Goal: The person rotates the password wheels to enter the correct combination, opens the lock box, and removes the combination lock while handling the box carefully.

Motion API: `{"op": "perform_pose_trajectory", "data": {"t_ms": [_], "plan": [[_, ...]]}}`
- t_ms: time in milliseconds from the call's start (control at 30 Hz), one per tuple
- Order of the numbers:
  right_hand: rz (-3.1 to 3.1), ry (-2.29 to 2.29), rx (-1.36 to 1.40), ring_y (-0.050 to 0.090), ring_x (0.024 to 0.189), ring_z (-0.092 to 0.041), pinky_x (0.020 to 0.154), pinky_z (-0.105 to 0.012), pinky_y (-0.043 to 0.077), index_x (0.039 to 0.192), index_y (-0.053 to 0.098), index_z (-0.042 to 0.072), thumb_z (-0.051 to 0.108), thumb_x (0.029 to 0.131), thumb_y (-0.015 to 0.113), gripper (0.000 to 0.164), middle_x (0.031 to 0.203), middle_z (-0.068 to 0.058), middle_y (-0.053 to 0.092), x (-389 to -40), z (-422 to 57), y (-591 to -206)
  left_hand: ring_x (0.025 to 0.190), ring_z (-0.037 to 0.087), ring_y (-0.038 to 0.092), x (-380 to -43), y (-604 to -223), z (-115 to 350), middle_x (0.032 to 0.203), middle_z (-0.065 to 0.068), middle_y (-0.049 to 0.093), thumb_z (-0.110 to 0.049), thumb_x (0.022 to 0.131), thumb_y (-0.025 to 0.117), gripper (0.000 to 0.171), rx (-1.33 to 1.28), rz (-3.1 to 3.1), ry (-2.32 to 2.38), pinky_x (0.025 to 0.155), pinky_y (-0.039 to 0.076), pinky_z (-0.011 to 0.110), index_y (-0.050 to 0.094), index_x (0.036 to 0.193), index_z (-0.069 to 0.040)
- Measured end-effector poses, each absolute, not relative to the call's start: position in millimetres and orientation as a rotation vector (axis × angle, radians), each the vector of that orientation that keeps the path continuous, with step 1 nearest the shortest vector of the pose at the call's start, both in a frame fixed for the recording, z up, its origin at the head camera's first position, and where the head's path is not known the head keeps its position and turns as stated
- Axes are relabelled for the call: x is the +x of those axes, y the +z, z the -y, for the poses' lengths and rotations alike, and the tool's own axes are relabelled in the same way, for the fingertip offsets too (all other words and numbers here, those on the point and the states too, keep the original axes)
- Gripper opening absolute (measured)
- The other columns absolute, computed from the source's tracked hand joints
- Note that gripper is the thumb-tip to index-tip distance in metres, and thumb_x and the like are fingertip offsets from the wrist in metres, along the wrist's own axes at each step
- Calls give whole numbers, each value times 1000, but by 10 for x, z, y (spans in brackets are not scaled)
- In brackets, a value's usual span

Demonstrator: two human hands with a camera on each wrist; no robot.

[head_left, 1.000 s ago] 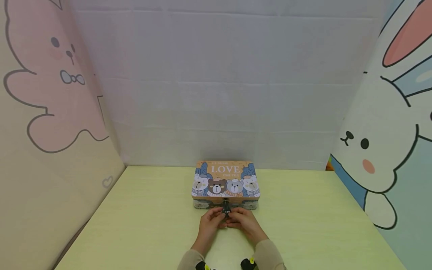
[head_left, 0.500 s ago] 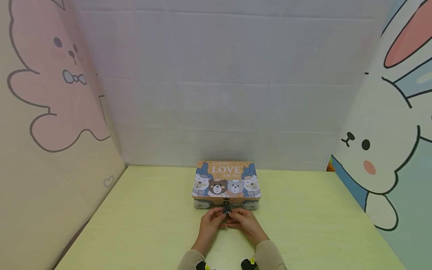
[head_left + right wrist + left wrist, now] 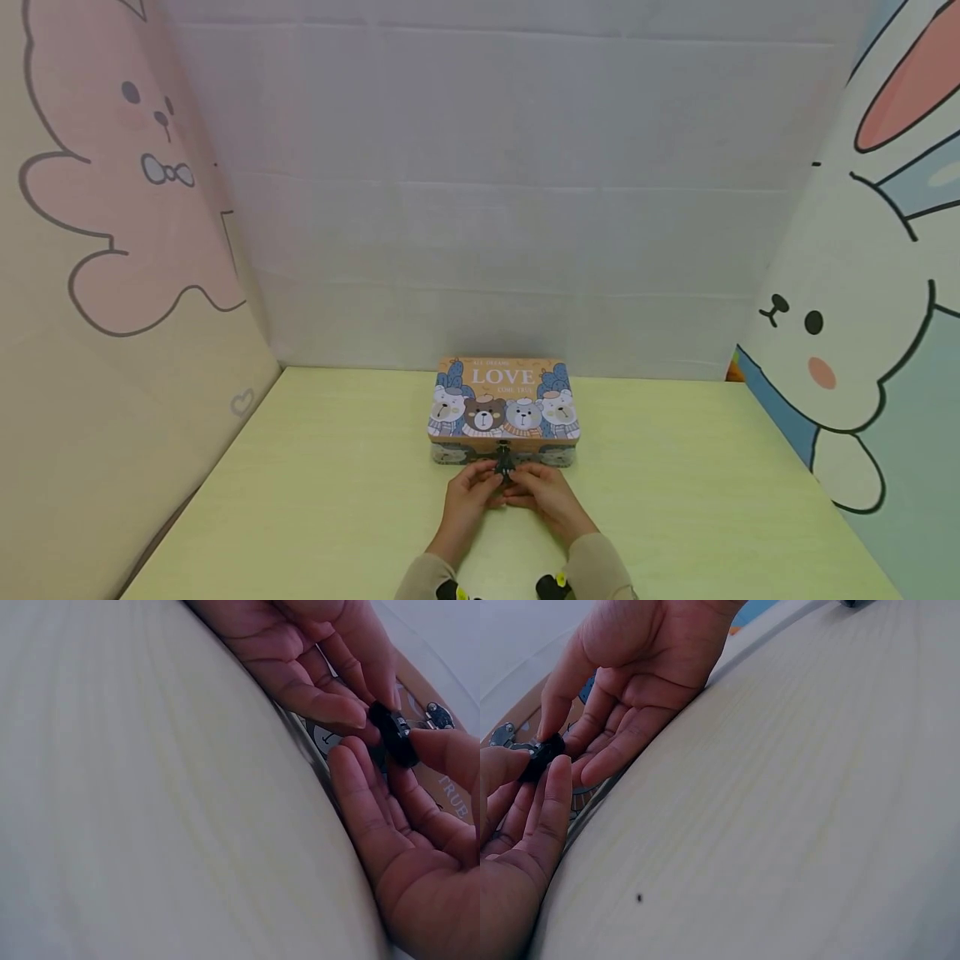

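A small black padlock (image 3: pixel 394 735), with what look like dials on its side, hangs at the metal latch (image 3: pixel 439 715) on the front of a tin box (image 3: pixel 504 398). The box lid is down and printed with bears and the word LOVE. My left hand (image 3: pixel 465 507) pinches the padlock from the left, thumb on top and fingers beneath. From the other side my right hand (image 3: pixel 551 500) pinches it too, its thumb (image 3: pixel 442 746) against the dial side. The fingers partly cover the padlock, and any digits are too small to read.
The box stands at the back of a pale yellow-green table (image 3: pixel 330 467), close to the white back wall (image 3: pixel 480 208). Side panels with a pink cartoon animal and a white rabbit flank the table. Black wrist straps (image 3: pixel 553 587) sit by the beige sleeves (image 3: pixel 600 567).
The head view has shifted very slightly. Both hands keep the same place on the padlock, and the box has not moved.
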State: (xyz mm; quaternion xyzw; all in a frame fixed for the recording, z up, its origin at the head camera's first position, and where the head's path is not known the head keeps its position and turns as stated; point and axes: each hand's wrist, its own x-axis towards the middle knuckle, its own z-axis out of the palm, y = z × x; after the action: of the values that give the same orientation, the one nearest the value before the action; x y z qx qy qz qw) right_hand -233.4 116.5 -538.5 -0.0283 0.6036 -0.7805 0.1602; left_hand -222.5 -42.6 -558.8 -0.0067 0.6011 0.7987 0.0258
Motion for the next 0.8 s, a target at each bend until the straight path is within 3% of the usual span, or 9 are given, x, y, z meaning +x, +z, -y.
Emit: {"op": "perform_pose_trajectory", "data": {"t_ms": [600,800], "plan": [[-1754,-2205,-65,67,76,-15,74,-29,62,108,59,-15,2,101,50,20,86,-8,65,-2347,-1149,-5403,80,11,64,-2223,-5607,430,97,9,62,0,96,62,31,36,-1909,2467,67,61,26,57,122,16],[-1760,-2201,-64,67,76,-15,75,-29,62,110,58,-17,3,101,50,23,86,-9,65,-2358,-1146,-5403,80,10,64,-2203,-5639,446,96,9,62,-6,96,65,28,227,-1912,2540,66,62,27,61,117,12]]}}
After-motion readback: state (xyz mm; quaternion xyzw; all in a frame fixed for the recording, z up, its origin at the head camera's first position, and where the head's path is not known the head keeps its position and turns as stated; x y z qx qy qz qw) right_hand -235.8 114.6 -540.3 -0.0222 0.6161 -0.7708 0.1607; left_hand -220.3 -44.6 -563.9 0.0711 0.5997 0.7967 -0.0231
